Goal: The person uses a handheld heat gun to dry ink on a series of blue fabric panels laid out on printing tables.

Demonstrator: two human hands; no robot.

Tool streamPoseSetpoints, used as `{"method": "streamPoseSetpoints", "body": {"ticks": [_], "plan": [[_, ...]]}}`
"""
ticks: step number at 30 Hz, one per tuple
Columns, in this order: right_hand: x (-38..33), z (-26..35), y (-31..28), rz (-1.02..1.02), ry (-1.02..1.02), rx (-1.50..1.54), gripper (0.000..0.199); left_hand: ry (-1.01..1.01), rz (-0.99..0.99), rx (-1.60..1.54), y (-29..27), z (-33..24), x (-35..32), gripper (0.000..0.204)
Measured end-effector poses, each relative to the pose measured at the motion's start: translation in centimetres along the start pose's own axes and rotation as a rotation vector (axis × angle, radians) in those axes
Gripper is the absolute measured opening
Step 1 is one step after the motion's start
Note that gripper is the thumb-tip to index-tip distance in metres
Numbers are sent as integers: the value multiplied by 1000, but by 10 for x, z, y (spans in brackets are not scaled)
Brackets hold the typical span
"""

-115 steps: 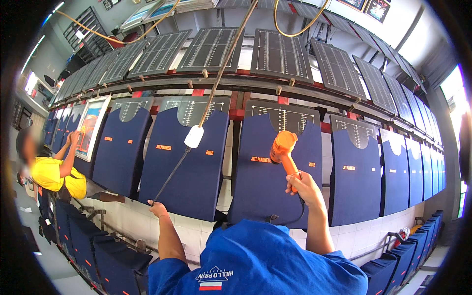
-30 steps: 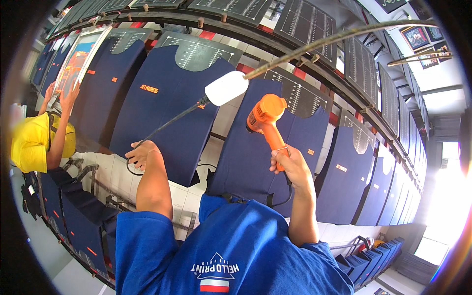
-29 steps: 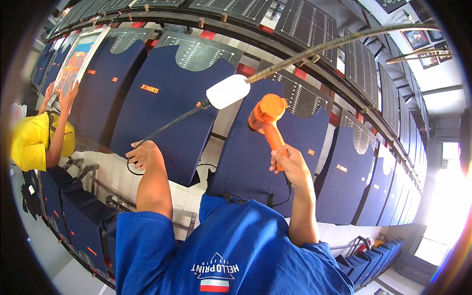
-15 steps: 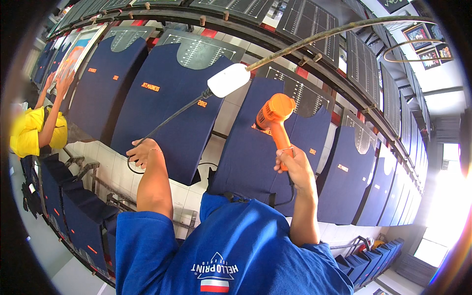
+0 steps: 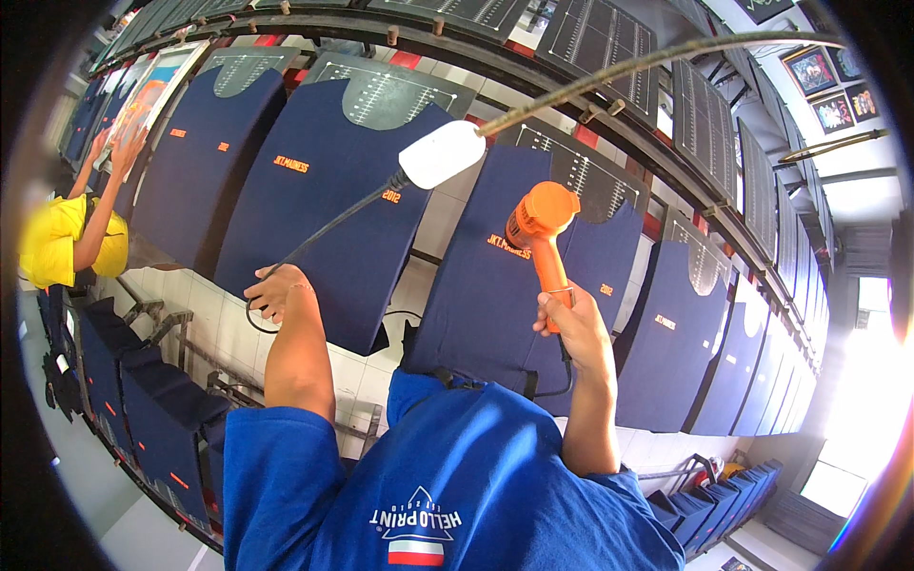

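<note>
Both arms raised: right hand [image 5: 571, 324] grips orange heat gun [image 5: 539, 233], left hand [image 5: 276, 290] cable [image 5: 324, 233].

the right hand [image 5: 571, 319] grips an orange heat gun [image 5: 539, 228] at one o'clock; the left hand [image 5: 276, 290] holds a black cable [image 5: 328, 228] at ten o'clock.

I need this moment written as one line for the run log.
right hand: grips orange heat gun, nozzle at navy shirt | left hand: holds black cord | white plug hangs above
</note>
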State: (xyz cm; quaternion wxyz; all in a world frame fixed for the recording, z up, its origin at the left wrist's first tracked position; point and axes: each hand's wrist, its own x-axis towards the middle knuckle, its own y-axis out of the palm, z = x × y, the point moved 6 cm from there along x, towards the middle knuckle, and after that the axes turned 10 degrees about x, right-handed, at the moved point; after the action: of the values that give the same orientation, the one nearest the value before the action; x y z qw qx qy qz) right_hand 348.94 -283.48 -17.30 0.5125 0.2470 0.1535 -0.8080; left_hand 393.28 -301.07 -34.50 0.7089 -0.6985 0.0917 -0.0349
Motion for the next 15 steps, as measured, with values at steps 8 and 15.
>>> {"method": "streamPoseSetpoints", "body": {"ticks": [8, 15], "plan": [[-2, 2, -9, 20, -11, 0, 23, 1, 12, 23, 4, 0, 3, 51], [-3, -2, -14, -4, -1, 1, 25, 4, 13, 25, 5, -1, 4, 52]]}}
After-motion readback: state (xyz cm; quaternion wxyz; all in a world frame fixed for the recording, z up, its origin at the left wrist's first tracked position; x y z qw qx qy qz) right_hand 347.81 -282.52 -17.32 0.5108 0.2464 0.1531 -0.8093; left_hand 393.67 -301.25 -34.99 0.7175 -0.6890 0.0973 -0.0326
